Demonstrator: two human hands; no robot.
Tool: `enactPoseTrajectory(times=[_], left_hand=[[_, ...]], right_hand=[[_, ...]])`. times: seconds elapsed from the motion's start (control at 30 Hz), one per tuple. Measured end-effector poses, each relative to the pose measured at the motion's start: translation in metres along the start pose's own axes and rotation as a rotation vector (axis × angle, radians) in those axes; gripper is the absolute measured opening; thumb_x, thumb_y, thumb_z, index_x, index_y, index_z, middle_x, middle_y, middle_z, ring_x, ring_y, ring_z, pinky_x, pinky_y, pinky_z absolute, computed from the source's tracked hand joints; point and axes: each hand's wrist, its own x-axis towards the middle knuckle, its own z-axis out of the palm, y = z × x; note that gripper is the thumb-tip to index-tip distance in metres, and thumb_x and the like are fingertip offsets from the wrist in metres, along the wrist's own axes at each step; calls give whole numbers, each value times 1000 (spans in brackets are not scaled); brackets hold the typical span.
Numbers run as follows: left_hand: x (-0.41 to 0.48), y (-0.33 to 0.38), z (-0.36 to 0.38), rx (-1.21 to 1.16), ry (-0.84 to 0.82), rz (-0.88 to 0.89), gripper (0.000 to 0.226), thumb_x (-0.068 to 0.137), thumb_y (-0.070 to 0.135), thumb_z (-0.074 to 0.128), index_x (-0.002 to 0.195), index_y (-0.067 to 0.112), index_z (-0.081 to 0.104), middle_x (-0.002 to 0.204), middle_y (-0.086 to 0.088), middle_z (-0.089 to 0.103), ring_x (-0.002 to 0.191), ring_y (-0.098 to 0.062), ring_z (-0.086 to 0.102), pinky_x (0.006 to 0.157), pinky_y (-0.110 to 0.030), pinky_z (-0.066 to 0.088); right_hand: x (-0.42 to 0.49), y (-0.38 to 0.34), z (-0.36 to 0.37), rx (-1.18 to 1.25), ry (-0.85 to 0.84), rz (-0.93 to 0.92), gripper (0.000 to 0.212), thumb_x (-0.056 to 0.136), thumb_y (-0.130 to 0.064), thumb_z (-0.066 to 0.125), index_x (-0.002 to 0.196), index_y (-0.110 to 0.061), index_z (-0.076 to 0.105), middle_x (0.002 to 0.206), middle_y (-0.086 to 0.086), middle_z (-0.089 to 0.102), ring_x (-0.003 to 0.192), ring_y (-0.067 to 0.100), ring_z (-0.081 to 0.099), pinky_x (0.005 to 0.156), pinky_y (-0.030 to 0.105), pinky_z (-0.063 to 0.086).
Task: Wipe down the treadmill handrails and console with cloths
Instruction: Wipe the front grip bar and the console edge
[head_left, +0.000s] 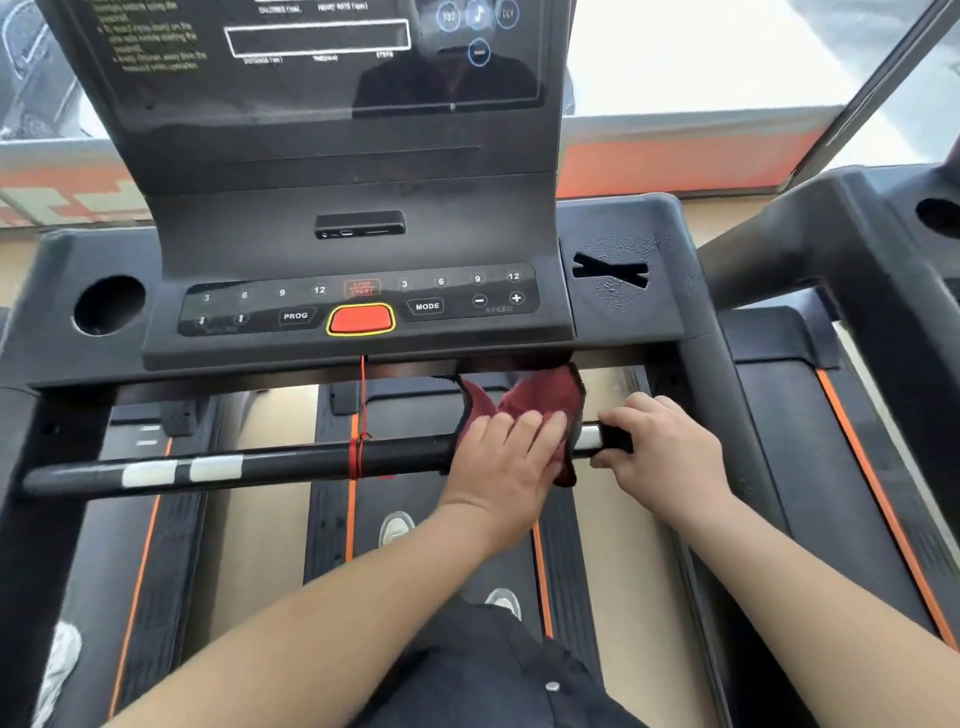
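A black front handrail (291, 464) with silver sensor strips crosses the treadmill below the console (358, 306). A dark red cloth (540, 397) is draped over the bar right of centre. My left hand (506, 462) lies on the cloth and presses it against the rail, fingers fairly straight. My right hand (662, 447) grips the rail just to the right of the cloth, fingers curled round the black part beside a silver strip. The console has a red stop button (361, 319) and a dark display above.
A red safety cord (362, 410) hangs from the console and is wound round the rail at its middle. Cup holders sit at both ends of the console. A second treadmill (883, 249) stands close on the right. The belt lies below.
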Motion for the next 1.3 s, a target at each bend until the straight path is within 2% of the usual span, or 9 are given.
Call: enactPoseTrajectory(times=[0.07,0.17,0.3,0.43,0.83,1.0,1.13,1.2,1.3], left_hand=[[28,7,-17,1,-115,-54,36,105,39,35,126,21,57,113,-6,66,94,-36,65,72,-42,43],[68,3,-26,-126,-364,-143,41,106,34,22,122,18,56,123,-10,67,110,-39,64,83,-46,49],[26,5,-16,6,-44,-50,28,105,36,38,113,19,58,107,-4,67,90,-34,64,68,-40,38],[-19,-27,11,-33,268,77,37,101,31,52,128,9,63,120,-7,65,92,-31,56,80,-44,46],[-42,-83,-26,90,122,-291,33,100,27,42,73,15,57,69,-8,61,64,-34,58,62,-41,45],[9,-32,-32,107,-110,-335,32,103,29,28,98,23,59,93,-1,71,82,-31,66,68,-38,32],[18,0,-20,2,-5,-171,29,104,32,36,102,19,62,96,-3,70,84,-32,67,67,-39,43],[7,17,-10,-66,46,-81,39,102,34,40,119,10,66,115,-7,69,102,-33,65,87,-44,52],[0,30,-1,-6,-75,-6,63,101,42,35,152,6,41,153,-13,47,139,-36,43,117,-52,34]], right_hand=[[0,-1,-2,-5,-13,5,34,71,-39,87,102,-36,73,89,-13,57,94,15,56,62,27,43],[-2,-3,-4,-3,-56,17,33,75,-42,83,106,-37,71,94,-14,57,97,13,53,67,31,50],[0,-11,-9,-29,-105,46,36,78,-40,75,111,-31,69,101,-13,58,104,15,53,76,31,50],[3,-42,-6,-75,-144,-24,46,74,-37,65,117,-22,64,108,-3,61,107,26,57,89,35,48],[10,-81,-1,3,-240,-184,43,84,-45,66,124,-29,63,110,-9,58,111,18,53,84,34,51],[5,-50,-8,24,-180,-150,42,81,-44,76,117,-23,68,106,-7,60,106,22,55,82,36,52],[1,-31,-17,156,-86,-164,43,81,-39,79,118,-20,70,110,-7,63,107,19,57,83,34,53],[-2,-14,-23,166,18,-176,44,80,-35,80,118,-16,70,113,-4,64,109,21,59,88,33,53],[-7,18,-32,106,191,-129,52,81,-41,77,121,-10,70,120,6,65,113,28,59,101,39,49]])
